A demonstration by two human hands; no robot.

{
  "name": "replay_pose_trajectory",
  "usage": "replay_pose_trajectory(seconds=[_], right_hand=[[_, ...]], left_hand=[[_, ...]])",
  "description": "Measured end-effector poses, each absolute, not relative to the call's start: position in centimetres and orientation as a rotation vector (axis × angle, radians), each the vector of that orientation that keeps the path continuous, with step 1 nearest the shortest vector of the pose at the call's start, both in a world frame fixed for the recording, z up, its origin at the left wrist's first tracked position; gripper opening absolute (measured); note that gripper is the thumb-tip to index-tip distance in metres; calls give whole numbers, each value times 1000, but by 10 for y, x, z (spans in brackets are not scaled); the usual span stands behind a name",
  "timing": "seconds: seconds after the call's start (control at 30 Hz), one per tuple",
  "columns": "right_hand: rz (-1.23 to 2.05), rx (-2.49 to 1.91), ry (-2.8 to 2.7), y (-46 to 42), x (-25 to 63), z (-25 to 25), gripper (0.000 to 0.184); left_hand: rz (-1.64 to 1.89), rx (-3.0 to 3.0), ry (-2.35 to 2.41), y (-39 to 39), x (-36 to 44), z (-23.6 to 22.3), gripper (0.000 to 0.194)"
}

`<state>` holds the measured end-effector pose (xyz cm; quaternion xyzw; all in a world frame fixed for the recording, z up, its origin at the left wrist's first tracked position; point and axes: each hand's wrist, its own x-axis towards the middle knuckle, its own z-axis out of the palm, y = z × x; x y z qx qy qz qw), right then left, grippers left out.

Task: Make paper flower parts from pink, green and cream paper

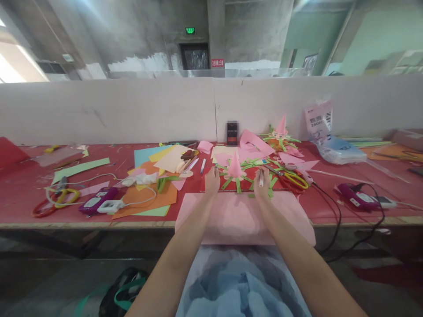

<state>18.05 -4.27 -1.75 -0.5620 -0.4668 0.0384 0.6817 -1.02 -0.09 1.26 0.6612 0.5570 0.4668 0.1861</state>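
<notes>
A paper craft with a pink cone [235, 168] and green paper strips [238, 186] spread around its base stands on a red board [211, 188] in front of me. To its left is my left hand [212, 179], turned side-on, its fingers slightly curled and nothing visible in them. My right hand [261, 187], at the craft's right side near the green strips, is closed on a slim white marker pen [261, 178]. Scissors with yellow handles [296, 179] lie just right of that hand. A pink sheet or mat [243, 220] hangs over the table edge under my forearms.
A similar paper craft [280, 128] stands behind, at right. Coloured paper sheets [148, 200] and pens [202, 166] lie left. Purple devices [98, 200] with cables sit on both sides. A plastic bag [337, 147] leans by the white partition [148, 110]. More scissors [68, 198] lie far left.
</notes>
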Motion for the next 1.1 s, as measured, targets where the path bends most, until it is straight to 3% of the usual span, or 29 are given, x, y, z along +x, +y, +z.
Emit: replay_pose_trajectory(seconds=[0.57, 1.1], right_hand=[[218, -1484, -1355, -49, 177, -17, 24], [230, -1463, -1322, -43, 179, -23, 21]], left_hand=[[986, 1863, 1917, -1, -9, 12, 32], [1163, 1937, 1671, -2, -8, 10, 22]])
